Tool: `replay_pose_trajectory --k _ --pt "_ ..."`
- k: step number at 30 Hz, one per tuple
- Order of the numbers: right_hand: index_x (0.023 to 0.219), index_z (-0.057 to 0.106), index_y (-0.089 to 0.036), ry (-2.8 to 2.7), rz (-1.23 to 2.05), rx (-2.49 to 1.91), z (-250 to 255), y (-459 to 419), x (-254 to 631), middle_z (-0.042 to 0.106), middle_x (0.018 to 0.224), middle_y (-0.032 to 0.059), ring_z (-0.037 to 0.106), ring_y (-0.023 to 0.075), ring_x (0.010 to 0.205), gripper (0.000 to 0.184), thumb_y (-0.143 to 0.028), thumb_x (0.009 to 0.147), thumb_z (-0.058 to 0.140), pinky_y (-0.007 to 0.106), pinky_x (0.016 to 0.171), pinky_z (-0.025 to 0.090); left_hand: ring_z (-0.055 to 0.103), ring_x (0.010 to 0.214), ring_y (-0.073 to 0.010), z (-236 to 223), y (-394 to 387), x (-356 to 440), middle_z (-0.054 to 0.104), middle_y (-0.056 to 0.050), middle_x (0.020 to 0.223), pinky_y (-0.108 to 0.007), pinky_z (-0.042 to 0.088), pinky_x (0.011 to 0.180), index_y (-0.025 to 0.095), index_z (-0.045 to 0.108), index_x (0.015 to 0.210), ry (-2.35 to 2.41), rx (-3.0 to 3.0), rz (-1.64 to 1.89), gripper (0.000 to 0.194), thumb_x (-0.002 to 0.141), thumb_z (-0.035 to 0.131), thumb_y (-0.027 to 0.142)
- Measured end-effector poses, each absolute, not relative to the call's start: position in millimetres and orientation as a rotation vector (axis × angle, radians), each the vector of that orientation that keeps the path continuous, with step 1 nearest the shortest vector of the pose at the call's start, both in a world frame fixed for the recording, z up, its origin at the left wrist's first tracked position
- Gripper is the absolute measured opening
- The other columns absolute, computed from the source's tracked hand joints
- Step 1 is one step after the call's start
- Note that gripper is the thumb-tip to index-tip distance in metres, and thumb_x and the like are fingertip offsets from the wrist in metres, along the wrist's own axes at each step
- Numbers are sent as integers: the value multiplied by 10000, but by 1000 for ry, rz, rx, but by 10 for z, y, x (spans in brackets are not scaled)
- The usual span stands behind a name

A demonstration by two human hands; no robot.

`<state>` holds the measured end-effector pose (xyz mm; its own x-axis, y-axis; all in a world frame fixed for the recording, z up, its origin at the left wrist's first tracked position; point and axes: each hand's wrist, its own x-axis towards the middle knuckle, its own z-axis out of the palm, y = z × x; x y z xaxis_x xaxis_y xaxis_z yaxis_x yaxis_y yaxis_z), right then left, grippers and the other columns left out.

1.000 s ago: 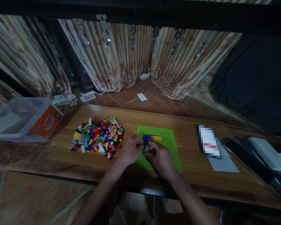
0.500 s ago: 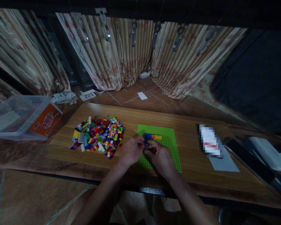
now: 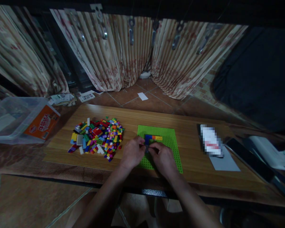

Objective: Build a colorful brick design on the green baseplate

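A green studded baseplate lies on the wooden board. On its upper left part sits a row of toy bricks, with blue bricks at the left and orange and yellow bricks at the right. Just below the blue end, a small greyish brick is between my fingertips. My left hand pinches at it from the left, its fingers closed. From the right, my right hand meets it with thumb and index finger pressed together. My fingers partly cover the brick, so its exact shape is hidden.
A heap of mixed toy bricks spreads over the left of the wooden board. Beyond it stands a clear plastic bin with an orange label. On the right lie a blurred-out packet, white paper and a dark, long object.
The whole view has shifted slightly left. My fingertips remain by the blue end of the row, and the right fingers have drawn closer together around the greyish brick.
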<state>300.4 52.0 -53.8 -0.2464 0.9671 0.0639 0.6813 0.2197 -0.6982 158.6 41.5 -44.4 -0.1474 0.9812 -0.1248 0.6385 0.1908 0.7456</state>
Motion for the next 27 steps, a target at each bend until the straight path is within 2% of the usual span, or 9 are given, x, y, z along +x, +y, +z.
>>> replay_pose_trajectory --k 16,27 --pt "722 690 -210 -1986 734 -1663 -483 538 2945 694 736 1 586 126 599 182 -224 794 523 237 610 385 660 859 -158 -418 415 1621 717 -37 908 -255 498 772 179 664 863 1889 1478 709 175 746 550 115" --pt "739 710 -206 -1974 745 -1648 -504 549 2933 715 756 22 626 153 658 199 -219 801 522 258 661 424 661 862 -159 -414 451 1620 728 -30 882 -253 503 763 192 687 822 1907 1514 660 173 746 549 120"
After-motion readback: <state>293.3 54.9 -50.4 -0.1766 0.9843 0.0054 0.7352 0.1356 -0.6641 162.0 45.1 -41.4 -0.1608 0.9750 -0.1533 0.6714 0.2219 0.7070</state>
